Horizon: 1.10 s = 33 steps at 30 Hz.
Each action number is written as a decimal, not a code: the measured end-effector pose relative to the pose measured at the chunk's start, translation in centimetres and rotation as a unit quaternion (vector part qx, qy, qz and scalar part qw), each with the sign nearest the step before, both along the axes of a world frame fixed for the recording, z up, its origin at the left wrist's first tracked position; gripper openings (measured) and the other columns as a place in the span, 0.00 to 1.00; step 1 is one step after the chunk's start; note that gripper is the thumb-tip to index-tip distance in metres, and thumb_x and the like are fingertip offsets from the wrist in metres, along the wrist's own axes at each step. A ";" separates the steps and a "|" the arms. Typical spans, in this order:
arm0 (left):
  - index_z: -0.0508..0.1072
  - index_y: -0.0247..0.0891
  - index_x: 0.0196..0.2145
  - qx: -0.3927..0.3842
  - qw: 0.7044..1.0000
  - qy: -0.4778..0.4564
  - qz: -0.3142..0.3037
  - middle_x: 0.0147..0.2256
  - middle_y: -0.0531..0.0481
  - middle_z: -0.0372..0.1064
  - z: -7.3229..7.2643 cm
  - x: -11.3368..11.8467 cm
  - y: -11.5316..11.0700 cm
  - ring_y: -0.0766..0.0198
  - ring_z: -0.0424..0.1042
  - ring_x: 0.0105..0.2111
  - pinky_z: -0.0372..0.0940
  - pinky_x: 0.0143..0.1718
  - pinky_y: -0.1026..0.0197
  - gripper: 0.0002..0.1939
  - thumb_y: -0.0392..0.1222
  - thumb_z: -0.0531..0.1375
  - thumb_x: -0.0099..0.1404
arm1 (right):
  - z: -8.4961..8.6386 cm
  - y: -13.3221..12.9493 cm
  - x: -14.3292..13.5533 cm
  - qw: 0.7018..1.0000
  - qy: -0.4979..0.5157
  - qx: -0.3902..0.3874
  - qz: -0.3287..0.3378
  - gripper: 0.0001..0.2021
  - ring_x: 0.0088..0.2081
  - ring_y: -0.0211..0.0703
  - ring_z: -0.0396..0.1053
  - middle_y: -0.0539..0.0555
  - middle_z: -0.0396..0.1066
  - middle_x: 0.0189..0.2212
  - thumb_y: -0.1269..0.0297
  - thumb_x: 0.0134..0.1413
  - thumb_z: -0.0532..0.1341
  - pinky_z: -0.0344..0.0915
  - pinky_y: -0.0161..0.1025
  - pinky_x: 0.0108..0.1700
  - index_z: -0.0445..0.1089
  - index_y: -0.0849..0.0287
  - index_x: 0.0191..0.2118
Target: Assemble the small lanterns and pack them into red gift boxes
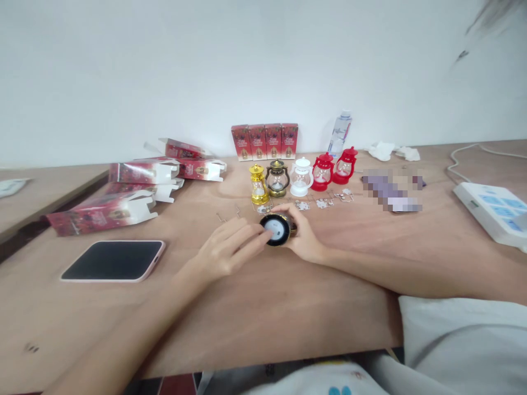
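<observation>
A small lantern lies tipped in my right hand, its round black-rimmed base and pale centre facing me. The fingers of that hand wrap round its body, which is mostly hidden. My left hand reaches in from the left with its fingers bent together, the fingertips against the base. Whether a small part sits between them I cannot tell. Beyond my hands stand a gold lantern, a bronze lantern, a white lantern and two red lanterns, all upright. Small metal pieces lie before them.
Opened red boxes lie at the left, near a phone. Several closed red boxes stand by the wall with a bottle. Crumpled tissue, a blurred purple item and a white corded device are at the right.
</observation>
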<state>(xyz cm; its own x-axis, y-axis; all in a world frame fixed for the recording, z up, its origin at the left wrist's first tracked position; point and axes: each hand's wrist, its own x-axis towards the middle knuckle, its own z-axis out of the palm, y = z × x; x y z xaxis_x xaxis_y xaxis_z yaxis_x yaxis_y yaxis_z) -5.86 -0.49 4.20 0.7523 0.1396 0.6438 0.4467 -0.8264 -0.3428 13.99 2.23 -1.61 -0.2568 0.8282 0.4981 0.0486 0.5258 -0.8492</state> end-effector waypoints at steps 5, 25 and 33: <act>0.65 0.36 0.51 -0.020 1.000 0.008 -0.012 0.37 0.45 0.73 -0.6 -0.3 0.9 0.63 0.71 0.33 0.63 0.32 0.60 0.17 0.28 0.56 0.65 | 0.0 0.0 0.0 1.000 0.004 0.006 -0.014 0.24 0.45 0.46 0.68 0.52 0.68 0.43 0.72 0.38 0.67 0.64 0.43 0.47 0.62 0.55 0.44; 0.70 0.38 0.45 -0.082 0.995 -0.045 -0.030 0.37 0.46 0.76 -0.1 -0.1 0.5 0.64 0.70 0.33 0.62 0.33 0.60 0.11 0.30 0.54 0.67 | -0.1 0.1 0.0 1.000 0.009 -0.004 -0.007 0.24 0.46 0.47 0.68 0.52 0.69 0.43 0.71 0.37 0.68 0.64 0.44 0.48 0.62 0.54 0.44; 0.71 0.39 0.43 -0.080 0.994 -0.072 -0.018 0.36 0.46 0.76 -0.5 0.3 0.5 0.64 0.69 0.32 0.62 0.32 0.60 0.10 0.31 0.55 0.66 | 0.1 0.1 0.0 1.000 0.002 -0.007 -0.010 0.24 0.45 0.47 0.68 0.52 0.69 0.42 0.72 0.37 0.68 0.64 0.44 0.48 0.62 0.54 0.43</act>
